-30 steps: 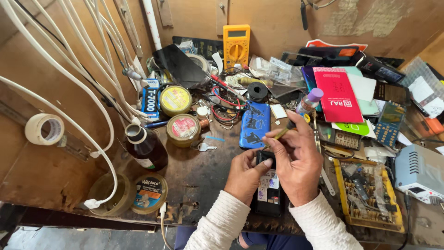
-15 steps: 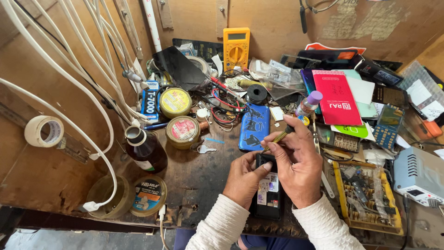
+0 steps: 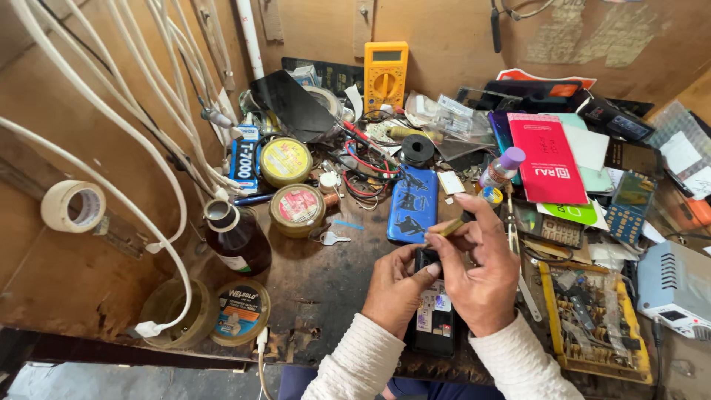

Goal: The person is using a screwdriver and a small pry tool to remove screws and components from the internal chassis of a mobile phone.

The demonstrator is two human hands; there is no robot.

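Phone (image 3: pixel 433 318) lying lengthwise from six to twelve o'clock, steadied by left hand (image 3: pixel 392 285); right hand (image 3: pixel 481 270) gripping brush (image 3: pixel 453 226), tip toward eight o'clock.

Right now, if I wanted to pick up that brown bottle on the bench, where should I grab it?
Probably by the neck. The brown bottle stands upright with its mouth open, so tipping it could spill. Come down from above and a little from the front: white cables run close on its left and a round tin sits close on its right, leaving little room for a hand at its sides.
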